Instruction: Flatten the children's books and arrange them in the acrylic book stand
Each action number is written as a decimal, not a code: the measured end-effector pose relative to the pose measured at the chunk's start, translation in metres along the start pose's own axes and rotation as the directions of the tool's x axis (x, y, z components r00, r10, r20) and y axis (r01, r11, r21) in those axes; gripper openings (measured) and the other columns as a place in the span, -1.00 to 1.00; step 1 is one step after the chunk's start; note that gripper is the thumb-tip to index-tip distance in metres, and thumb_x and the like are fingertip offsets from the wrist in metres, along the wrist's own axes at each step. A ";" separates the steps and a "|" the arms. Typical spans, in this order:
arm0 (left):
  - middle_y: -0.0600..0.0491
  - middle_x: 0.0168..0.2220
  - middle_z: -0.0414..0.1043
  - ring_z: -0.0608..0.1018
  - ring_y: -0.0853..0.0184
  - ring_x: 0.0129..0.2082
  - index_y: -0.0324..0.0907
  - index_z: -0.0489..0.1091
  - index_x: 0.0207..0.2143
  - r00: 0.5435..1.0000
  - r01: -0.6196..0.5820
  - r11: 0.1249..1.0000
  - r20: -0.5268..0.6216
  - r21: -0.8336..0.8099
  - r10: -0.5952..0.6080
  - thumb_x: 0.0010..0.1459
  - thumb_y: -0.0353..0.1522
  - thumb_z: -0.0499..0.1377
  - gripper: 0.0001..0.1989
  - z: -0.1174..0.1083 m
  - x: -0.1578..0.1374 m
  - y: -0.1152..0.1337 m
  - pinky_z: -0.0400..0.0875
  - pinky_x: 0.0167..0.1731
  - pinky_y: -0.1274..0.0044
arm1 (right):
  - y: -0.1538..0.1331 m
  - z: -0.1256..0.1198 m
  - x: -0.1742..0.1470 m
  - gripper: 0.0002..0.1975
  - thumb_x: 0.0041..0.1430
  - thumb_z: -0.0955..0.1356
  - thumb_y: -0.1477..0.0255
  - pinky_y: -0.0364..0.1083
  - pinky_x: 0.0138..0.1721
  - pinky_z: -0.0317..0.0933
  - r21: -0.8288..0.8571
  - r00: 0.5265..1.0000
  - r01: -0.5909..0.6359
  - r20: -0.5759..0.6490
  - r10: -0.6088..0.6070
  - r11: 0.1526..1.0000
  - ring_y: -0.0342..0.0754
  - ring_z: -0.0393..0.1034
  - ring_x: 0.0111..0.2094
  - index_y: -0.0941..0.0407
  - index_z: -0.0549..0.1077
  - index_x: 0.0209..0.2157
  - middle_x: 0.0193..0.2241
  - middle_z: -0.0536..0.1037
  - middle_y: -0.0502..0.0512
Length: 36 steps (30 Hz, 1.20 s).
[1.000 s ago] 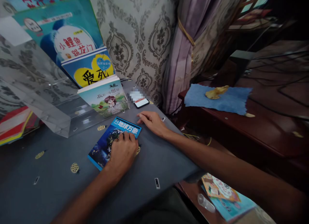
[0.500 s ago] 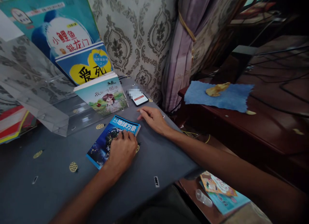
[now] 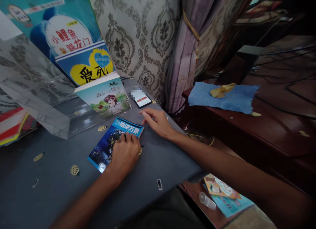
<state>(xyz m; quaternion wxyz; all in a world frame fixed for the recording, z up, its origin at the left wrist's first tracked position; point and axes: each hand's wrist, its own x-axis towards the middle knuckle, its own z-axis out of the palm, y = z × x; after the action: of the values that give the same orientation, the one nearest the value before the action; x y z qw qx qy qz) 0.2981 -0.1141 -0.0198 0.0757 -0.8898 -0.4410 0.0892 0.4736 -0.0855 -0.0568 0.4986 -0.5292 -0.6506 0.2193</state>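
Blue book [image 3: 109, 141] under the left hand [image 3: 125, 154]

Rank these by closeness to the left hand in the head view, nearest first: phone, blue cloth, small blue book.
1. Small blue book: directly under the left hand.
2. Phone: ahead, slightly right, on the grey table.
3. Blue cloth: well to the right, beyond the table's edge.
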 end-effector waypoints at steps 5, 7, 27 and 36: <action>-0.32 -0.11 0.53 0.60 -0.01 -0.08 -0.38 0.47 -0.12 1.000 0.007 1.000 0.007 0.012 -0.007 0.41 -0.41 -0.09 -0.65 0.002 0.000 0.003 0.52 -0.26 0.33 | 0.001 0.001 0.000 -0.72 0.38 0.21 0.38 -0.16 -0.37 0.15 -0.109 0.983 0.044 0.182 -0.023 0.993 -0.11 0.39 -0.48 0.12 0.51 -0.32 -0.53 0.54 0.00; -0.32 -0.11 0.53 0.61 -0.01 -0.09 -0.38 0.47 -0.11 1.000 0.012 1.000 0.004 0.015 -0.012 0.41 -0.41 -0.10 -0.64 0.002 0.000 0.004 0.52 -0.26 0.33 | 0.003 0.001 0.001 -0.72 0.35 0.23 0.42 -0.16 -0.38 0.11 -0.165 0.969 0.051 0.245 -0.009 0.985 -0.13 0.35 -0.50 0.12 0.46 -0.43 -0.55 0.53 -0.01; -0.18 0.08 0.50 0.58 0.05 -0.01 -0.21 0.42 0.08 0.978 0.187 0.979 -0.082 -0.074 -0.193 0.40 -0.32 0.01 -0.68 0.016 -0.038 -0.080 0.55 -0.23 0.33 | 0.010 0.020 0.013 -0.72 0.39 0.21 0.44 0.01 -0.05 0.30 -0.251 0.937 0.217 0.325 -0.129 0.943 0.07 0.52 -0.11 0.13 0.50 -0.02 -0.13 0.63 0.22; -0.17 0.00 0.54 0.54 0.06 0.02 -0.20 0.48 -0.01 0.981 -0.002 0.995 -0.192 -0.100 -0.017 0.38 -0.32 0.05 -0.73 0.019 -0.043 -0.075 0.40 0.04 0.19 | 0.026 0.027 0.032 -0.70 0.40 0.21 0.43 0.06 0.04 0.31 -0.167 0.946 0.164 0.307 -0.106 0.972 0.06 0.50 -0.04 0.11 0.51 0.01 -0.07 0.62 0.17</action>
<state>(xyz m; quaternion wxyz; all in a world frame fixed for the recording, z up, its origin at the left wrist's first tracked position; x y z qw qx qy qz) 0.2106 -0.1025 -0.0186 0.0737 -0.8953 -0.4389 -0.0198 0.4632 -0.0413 -0.0755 0.3567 -0.4897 -0.7706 0.1978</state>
